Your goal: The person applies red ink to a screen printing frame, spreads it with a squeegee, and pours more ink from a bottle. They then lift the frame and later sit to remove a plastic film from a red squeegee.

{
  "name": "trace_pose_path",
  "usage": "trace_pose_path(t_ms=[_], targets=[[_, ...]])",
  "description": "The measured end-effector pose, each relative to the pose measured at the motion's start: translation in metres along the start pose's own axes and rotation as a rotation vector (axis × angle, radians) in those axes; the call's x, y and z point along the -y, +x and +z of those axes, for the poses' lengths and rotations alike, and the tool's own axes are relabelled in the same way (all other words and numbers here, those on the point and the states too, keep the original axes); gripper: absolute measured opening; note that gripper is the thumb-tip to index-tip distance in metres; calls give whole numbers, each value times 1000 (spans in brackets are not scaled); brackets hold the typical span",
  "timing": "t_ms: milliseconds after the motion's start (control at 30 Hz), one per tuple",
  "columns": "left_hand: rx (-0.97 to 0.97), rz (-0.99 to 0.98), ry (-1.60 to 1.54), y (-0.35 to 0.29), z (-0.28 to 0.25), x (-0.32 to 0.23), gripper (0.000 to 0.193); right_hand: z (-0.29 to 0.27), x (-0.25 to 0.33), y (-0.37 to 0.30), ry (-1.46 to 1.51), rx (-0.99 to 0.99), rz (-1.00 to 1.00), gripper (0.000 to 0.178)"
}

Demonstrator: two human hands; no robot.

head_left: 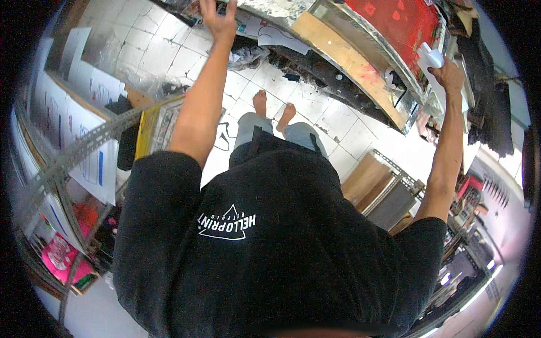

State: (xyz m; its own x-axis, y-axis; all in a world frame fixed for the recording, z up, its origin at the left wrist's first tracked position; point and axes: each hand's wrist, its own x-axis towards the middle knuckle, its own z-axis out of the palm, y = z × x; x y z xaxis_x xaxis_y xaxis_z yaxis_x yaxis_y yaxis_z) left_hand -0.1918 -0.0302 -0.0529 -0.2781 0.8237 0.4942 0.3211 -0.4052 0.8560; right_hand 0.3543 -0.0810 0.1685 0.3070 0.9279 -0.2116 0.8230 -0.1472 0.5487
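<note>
My left hand (218,21) reaches to the far left end of a paint-stained worktable (269,8), its fingers spread apart and partly cut off by the picture's top edge. Nothing shows in that hand. Out at the far right, my right hand (449,77) is closed round a pale blue-white object (430,56), smooth and somewhat bottle-shaped; its exact kind is not clear. Between the hands lie a long wooden board (344,53) and a frame with a red surface (397,22).
Metal shelving (84,137) with large printed sheets (93,160) stands close on my left. A pink item (59,256) rests low on it. Flat boards (369,180) lean in a rack at my right. Dark cloths (489,96) hang beyond my right hand. White floor tiles (338,115) lie underfoot.
</note>
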Motion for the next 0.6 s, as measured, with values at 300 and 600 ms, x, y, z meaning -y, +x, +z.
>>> trace_pose_path(t_ms=[300,600], targets=[[73,-1192,360,-505,-223,-17,95,4,1,14,4,-140,-95,72],[-43,-1913,359,-705,-241,-35,90,48,-23,8,328,-227,-106,80]])
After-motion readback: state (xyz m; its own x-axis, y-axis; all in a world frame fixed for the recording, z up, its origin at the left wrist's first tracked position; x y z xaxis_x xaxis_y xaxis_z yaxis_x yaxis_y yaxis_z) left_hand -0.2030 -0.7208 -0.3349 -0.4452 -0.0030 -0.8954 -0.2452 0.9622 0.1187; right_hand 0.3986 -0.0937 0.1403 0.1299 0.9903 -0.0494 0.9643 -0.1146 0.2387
